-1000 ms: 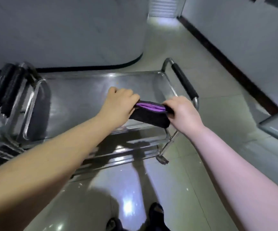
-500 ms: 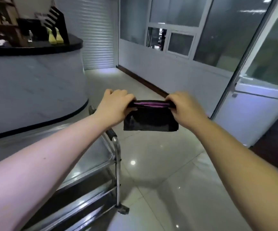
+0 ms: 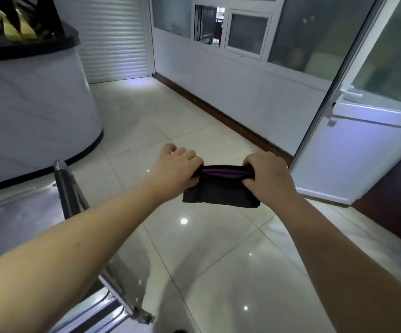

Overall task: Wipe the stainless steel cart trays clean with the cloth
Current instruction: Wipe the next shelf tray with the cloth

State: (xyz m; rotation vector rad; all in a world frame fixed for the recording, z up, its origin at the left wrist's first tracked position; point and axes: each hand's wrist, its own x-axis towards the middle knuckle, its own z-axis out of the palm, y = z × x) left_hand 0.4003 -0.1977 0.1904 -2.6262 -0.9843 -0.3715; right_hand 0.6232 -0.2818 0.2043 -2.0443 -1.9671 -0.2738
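Left grip point(image 3: 175, 164) and right grip point(image 3: 266, 174) both clamped on cloth point(image 3: 218, 195), above floor point(image 3: 218, 260), beside cart tray point(image 3: 14, 217). Risk: a slackened pinch drops the cloth, soiling it

a: what does the person wear on the arms?

b: the left forearm point(image 3: 86, 239) and the right forearm point(image 3: 338, 248) are both bare, from the wrist all the way to the edge of the picture.

a: and the hands?

b: the left hand point(image 3: 178, 164) and the right hand point(image 3: 269, 174) are bare also. the knuckles show plainly.

a: is there some marking?

b: one small dark dot on the left forearm. at the bottom edge is a small dark shape point(image 3: 179, 330), but too little shows to tell if it is a shoe.
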